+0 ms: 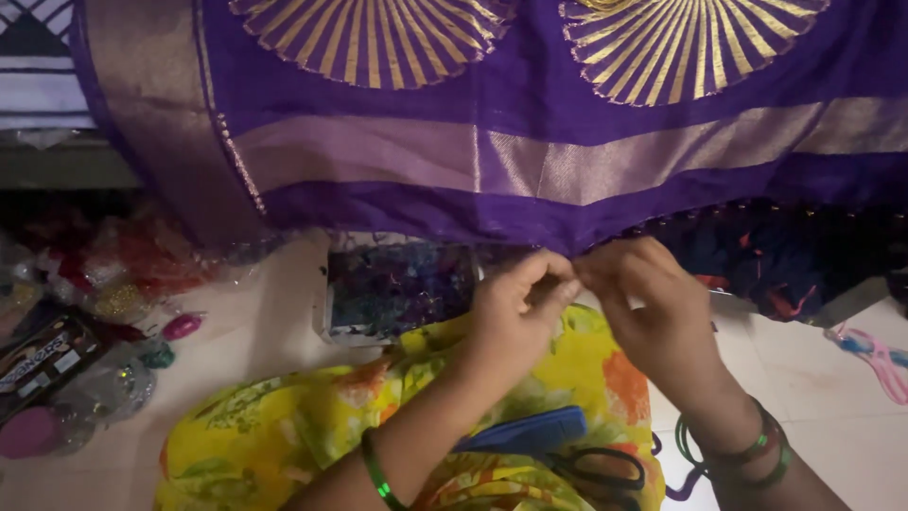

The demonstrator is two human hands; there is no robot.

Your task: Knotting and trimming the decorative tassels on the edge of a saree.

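A purple cloth with gold fan motifs [530, 161] hangs across the view above a yellow floral fabric [284, 435]. The left hand [515, 317] and right hand [653, 312] meet at its lower edge, fingers [553, 284] pinched narrow on the hem. Black-handled scissors [596, 468] lie below.

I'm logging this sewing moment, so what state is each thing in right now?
Purple fabric: hanging, lower edge pinched by both hands.
Left hand: fingers closed on the edge.
Right hand: fingers closed on the edge.
Scissors: lying shut on the yellow cloth.
Clear box: on the floor, filled.
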